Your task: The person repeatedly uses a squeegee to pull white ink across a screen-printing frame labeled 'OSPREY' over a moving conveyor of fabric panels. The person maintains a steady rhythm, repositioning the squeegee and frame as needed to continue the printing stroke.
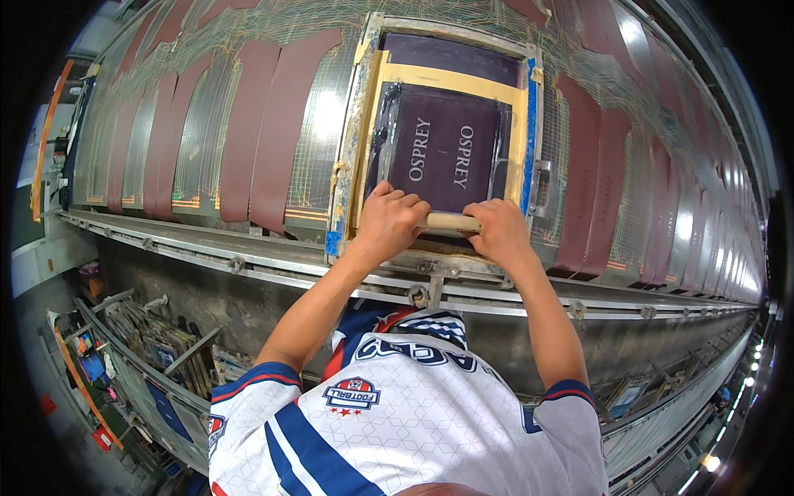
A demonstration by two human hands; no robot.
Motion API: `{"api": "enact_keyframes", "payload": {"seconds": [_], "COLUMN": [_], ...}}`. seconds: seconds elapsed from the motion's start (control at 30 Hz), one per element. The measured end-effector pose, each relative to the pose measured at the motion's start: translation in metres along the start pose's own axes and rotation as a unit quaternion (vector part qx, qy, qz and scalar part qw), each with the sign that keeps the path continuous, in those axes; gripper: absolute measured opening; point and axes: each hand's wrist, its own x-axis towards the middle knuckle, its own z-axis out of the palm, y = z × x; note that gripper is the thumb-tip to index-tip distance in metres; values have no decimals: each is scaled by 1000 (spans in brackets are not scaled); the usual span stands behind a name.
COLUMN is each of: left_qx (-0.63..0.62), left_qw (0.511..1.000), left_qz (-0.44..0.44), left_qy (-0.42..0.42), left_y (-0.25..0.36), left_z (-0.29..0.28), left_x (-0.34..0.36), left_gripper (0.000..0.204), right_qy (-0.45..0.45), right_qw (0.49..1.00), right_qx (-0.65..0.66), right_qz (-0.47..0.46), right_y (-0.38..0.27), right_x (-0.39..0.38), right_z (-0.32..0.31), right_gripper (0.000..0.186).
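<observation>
A screen-printing frame [348,149] lies on the long table in front of me, its dark mesh [438,178] bearing two lines of pale lettering. Yellow tape [453,81] borders the mesh, and blue tape [528,149] runs down the right side. Across the near end of the frame is a squeegee with a pale wooden handle [447,221]. My left hand [391,219] is closed around the handle's left end, and my right hand [499,231] grips its right end. The squeegee's blade is mostly hidden below the handle and my hands. Wet dark ink streaks show along the mesh's sides.
Maroon fabric pieces [285,107] lie in rows on the table left of the frame, with more maroon pieces [583,174] to the right. A metal rail [198,248] runs along the table's near edge. Racked frames [157,339] stand low at the left.
</observation>
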Motion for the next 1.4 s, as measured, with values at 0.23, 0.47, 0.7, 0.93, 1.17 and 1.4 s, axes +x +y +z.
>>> {"api": "enact_keyframes", "payload": {"seconds": [0.23,0.47,0.7,0.93,1.17,1.4], "left_qx": [-7,52,3,23,-7,20], "left_qw": [993,992,997,999,999,999], "left_qz": [-13,-30,-27,-19,12,30], "left_qy": [-119,-110,-75,-40,-35,34], "left_y": [-30,-107,-132,-108,-7,4], "left_z": [-16,-17,-1,-1,-8,-16], "left_x": [56,207,235,178,8,-20], "left_gripper": [27,34,43,40,32,29], "right_qy": [-104,-139,-129,-110,-99,235], "right_qw": [992,982,983,989,995,950], "right_qx": [50,37,56,45,15,75], "right_qz": [54,119,121,92,31,190], "right_y": [23,105,131,90,3,73], "right_x": [50,196,225,178,15,26], "right_z": [-29,-73,-67,-64,-10,-21], "right_gripper": [26,34,37,32,32,41]}}
